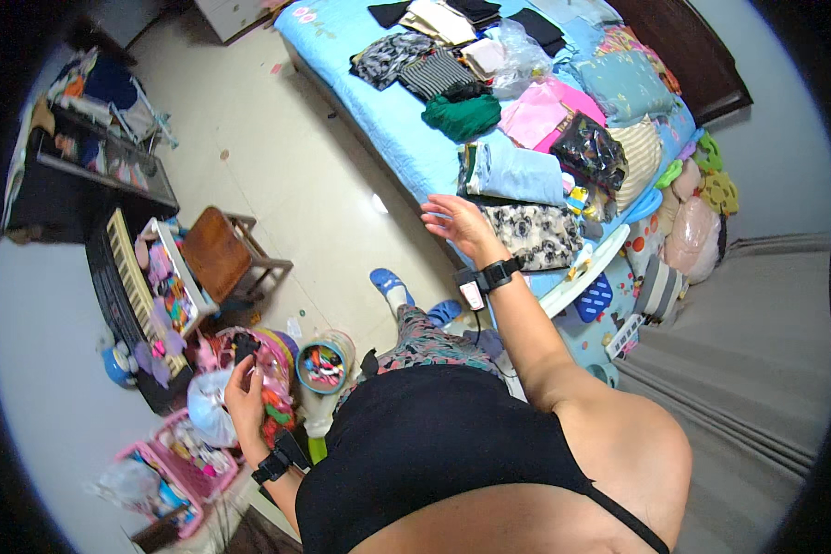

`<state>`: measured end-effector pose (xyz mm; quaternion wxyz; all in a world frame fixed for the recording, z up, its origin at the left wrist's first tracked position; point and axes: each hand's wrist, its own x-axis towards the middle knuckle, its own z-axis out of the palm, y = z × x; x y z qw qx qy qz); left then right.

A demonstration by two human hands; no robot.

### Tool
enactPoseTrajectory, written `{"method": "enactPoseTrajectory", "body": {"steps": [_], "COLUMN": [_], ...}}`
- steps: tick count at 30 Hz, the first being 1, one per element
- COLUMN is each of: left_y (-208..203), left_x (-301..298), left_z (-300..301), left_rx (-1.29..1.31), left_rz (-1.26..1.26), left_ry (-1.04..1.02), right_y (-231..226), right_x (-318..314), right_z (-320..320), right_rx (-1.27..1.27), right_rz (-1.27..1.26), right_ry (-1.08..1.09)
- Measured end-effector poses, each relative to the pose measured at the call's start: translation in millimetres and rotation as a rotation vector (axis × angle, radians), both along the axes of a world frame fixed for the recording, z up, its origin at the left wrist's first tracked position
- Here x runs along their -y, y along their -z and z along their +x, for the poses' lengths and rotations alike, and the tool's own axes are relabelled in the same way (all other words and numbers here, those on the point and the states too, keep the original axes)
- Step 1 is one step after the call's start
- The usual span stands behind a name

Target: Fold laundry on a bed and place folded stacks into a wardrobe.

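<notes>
My right hand [462,226] reaches over the bed's near edge. Its fingers are stretched out and hold nothing. Beside it lie folded light-blue jeans [519,174] and a folded black-and-white patterned cloth [537,236]. My left hand [243,399] is lowered at the left, over a bulging pink bag [270,355]. Its fingertips close on a small dark thing [245,344], perhaps cloth, whose kind I cannot make out. A black band with a small device sits on each wrist.
The bed [360,102] bears several clothing piles, including a green garment [462,115] and a black plastic bag [589,150]. A wooden chair [217,247], a bucket of small colourful things [349,343], a keyboard [137,295] and a pink basket [198,466] stand on the left.
</notes>
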<state>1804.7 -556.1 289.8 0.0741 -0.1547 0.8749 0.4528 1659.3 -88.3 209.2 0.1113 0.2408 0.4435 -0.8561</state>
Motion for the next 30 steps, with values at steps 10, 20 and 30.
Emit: {"method": "enactPoseTrajectory", "body": {"steps": [10, 20, 30], "left_y": [-63, -44, -46], "left_x": [-96, -129, -187], "left_z": [-238, -398, -551], "left_rx": [-0.086, -0.079, 0.002], "left_rz": [-0.058, 0.009, 0.143], "left_ry": [0.226, 0.559, 0.905], "right_y": [-17, -16, -64], "right_x": [-62, -122, -85], "right_z": [-156, -148, -36], "right_rx": [-0.105, -0.052, -0.005], "right_rz": [-0.075, -0.104, 0.021], "right_ry": [0.141, 0.589, 1.135]}}
